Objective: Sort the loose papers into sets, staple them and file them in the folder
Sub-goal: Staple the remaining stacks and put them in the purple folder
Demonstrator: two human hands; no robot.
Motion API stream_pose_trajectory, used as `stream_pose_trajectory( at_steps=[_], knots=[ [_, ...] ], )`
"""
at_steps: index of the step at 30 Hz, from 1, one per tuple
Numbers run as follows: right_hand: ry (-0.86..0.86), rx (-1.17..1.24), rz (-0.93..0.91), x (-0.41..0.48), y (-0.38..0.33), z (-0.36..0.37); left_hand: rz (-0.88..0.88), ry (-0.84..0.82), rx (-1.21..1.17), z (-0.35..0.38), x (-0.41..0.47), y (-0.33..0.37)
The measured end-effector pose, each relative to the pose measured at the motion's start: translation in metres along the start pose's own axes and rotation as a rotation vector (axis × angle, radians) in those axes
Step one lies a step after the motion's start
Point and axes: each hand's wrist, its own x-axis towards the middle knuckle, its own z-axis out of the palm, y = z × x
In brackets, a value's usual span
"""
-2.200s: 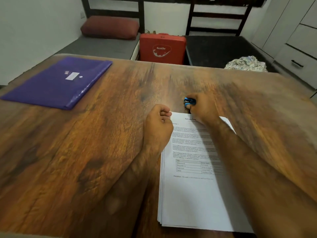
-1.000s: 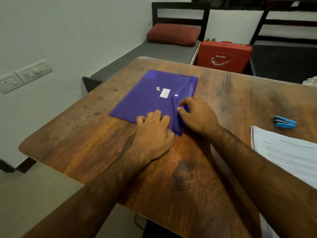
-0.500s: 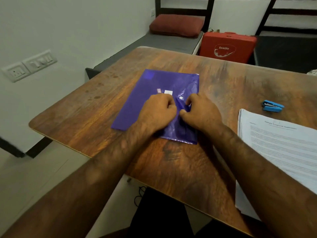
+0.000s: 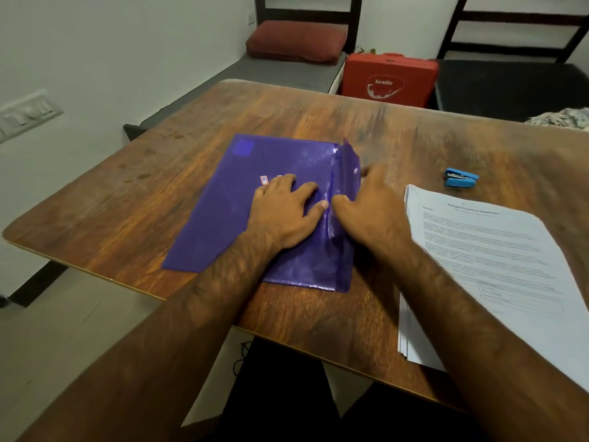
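A purple plastic folder (image 4: 223, 212) lies on the wooden table (image 4: 127, 199) in front of me. Its flap (image 4: 349, 167) along the right edge stands lifted. My left hand (image 4: 287, 208) lies flat on the folder's front with fingers spread. My right hand (image 4: 366, 212) is at the flap, thumb on its inner side and fingers behind it, holding it up. A stack of printed papers (image 4: 497, 269) lies to the right on the table. Beyond the stack sits a small blue stapler (image 4: 461, 178).
A red case (image 4: 389, 79) stands past the table's far edge, beside a bench with a maroon cushion (image 4: 294, 41). The table's near edge runs diagonally just below the folder. A crumpled cloth (image 4: 564, 118) lies at the far right.
Both hands left the papers and stapler for the folder and drew it closer. The snap has come undone, and the flap now stands lifted by my right hand while my left flattened out.
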Motion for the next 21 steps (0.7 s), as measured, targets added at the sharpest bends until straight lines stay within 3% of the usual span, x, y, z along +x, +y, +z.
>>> stream_pose_trajectory(
  at_steps=[2,5,7,9,11,21],
  knots=[
    [0.075,-0.109,-0.082,0.0,0.005,-0.001,0.001,0.003,0.001,-0.001,0.0,0.002],
    [0.149,-0.581,-0.301,0.005,0.013,0.001,-0.017,-0.022,-0.037,-0.003,0.004,0.005],
    [0.05,-0.777,-0.399,0.01,0.015,0.002,-0.038,-0.051,-0.06,-0.005,0.007,0.008],
    [-0.143,-0.745,-0.376,0.012,0.015,0.003,-0.067,-0.066,-0.064,-0.005,0.008,0.012],
    [-0.227,-0.608,-0.321,0.009,0.02,0.004,-0.078,-0.104,-0.029,-0.004,0.008,0.014],
    [-0.217,-0.635,-0.242,0.005,0.033,0.009,-0.109,-0.17,-0.159,-0.034,0.017,0.017]
  ],
)
